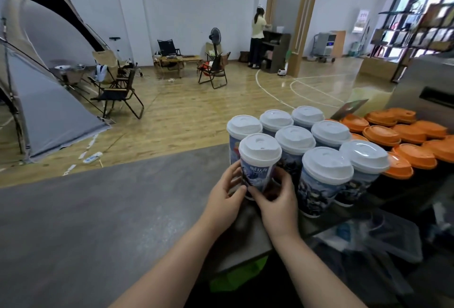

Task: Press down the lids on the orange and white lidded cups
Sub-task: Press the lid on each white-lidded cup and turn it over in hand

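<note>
Both hands, left (pixel 224 193) and right (pixel 275 199), wrapped round upright cup (pixel 256 172); white lid (pixel 260 148) straight up at twelve o'clock.

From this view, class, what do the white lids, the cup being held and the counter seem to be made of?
White lids: likely thin moulded plastic, semi-matte, with raised rims and sip holes.
Held cup, gripped by left hand and right hand: probably printed paper, a smooth picture wrap.
Counter: grey and matte, perhaps concrete or stone-look laminate; cannot tell which.
</note>
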### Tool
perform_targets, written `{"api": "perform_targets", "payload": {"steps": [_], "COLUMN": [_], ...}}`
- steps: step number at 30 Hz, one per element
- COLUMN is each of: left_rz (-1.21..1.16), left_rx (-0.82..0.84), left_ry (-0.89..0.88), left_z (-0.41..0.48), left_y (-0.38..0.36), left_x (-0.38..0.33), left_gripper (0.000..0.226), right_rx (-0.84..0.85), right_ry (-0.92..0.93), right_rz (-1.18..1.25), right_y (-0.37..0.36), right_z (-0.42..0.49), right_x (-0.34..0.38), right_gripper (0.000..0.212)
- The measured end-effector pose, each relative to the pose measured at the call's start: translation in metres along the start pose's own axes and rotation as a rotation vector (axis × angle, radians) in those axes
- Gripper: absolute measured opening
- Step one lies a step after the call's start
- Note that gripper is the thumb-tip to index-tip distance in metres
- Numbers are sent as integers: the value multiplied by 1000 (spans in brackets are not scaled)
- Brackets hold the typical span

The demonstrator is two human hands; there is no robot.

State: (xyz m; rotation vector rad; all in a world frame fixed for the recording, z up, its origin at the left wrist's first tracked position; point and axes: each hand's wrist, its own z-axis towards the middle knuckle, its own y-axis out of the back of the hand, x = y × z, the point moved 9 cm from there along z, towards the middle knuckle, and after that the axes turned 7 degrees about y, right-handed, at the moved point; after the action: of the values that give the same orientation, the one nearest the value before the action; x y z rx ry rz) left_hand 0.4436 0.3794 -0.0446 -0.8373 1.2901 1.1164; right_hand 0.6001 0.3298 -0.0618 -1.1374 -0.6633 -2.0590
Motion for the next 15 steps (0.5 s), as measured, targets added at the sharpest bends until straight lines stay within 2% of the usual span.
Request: {"api": "perform_targets", "payload": {"steps": [11,15], "left_rz": [8,26], "left_rx": [-55,-121], "left_ry": [10,23], "left_z": [-2,-2], "left_y": [1,7], "left_x": [1,3], "left_gripper": [53,50], "right_rx": [6,-13], "right_ry": [26,21], "right_rz": [-55,-92], "right_y": [4,7], "right_z": [-1,-6], "right_x": [2,8], "right_gripper": [60,52]}}
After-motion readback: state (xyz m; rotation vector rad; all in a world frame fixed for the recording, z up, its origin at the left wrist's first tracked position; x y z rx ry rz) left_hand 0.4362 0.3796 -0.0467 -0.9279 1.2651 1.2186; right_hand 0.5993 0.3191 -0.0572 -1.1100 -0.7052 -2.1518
